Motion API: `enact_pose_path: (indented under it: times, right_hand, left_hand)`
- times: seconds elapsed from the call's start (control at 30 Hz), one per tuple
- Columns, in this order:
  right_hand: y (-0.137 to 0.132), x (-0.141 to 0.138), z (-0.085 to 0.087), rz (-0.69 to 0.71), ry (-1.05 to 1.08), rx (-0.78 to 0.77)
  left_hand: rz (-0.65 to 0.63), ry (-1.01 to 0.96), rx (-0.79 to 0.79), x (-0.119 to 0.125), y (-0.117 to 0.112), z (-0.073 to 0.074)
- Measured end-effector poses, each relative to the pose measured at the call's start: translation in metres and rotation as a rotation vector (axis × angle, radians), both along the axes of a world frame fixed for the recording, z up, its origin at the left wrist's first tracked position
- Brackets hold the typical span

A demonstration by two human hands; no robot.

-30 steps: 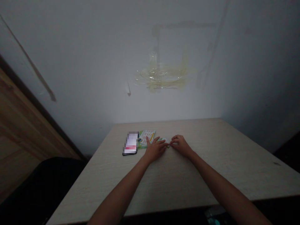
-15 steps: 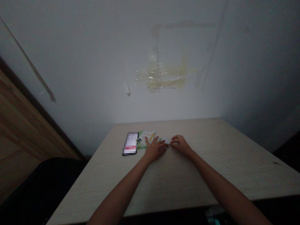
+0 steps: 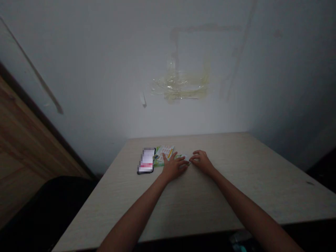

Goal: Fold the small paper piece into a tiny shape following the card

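A flat green-and-white printed paper [image 3: 165, 152], perhaps a leaflet or packet, lies near the back of the table. My left hand [image 3: 173, 168] rests across it with the fingers spread, pressing it down and hiding its middle. At the paper's right end, my right hand [image 3: 202, 162] has its fingers bent, with thumb and fingertips pinched together at the edge. How much of the edge sits between them is too small to see. A phone [image 3: 146, 161] with a lit, blurred screen lies face up, touching or very close to the paper's left side.
The pale wooden table [image 3: 236, 189] meets a grey wall [image 3: 105, 70] at the back. Yellowed clear tape [image 3: 183, 87] sticks to that wall. On the left are a wooden door or panel [image 3: 15, 140] and a dark shape [image 3: 52, 206] beside the table.
My right hand has shifted very slightly left at the paper's edge. The left hand, paper and phone look the same.
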State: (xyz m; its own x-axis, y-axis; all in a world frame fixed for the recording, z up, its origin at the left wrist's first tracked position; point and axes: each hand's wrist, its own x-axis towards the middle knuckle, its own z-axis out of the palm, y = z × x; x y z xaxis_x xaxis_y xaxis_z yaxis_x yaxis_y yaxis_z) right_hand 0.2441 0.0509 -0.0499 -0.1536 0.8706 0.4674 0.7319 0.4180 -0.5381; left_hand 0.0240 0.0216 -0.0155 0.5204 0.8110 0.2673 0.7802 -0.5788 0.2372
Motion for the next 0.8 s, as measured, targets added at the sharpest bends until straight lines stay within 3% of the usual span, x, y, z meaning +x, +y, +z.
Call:
enact_pose_path:
  times: [0.43, 0.8]
  right_hand:
    - [0.0086, 0.0057, -0.0039, 0.010, 0.103, -0.068]
    - [0.0039, -0.0023, 0.0038, -0.018, -0.012, -0.111]
  left_hand:
    - [0.017, -0.017, -0.026, 0.0001, -0.0016, 0.0030]
    - [0.011, 0.001, -0.028, -0.0002, -0.0005, 0.0025]
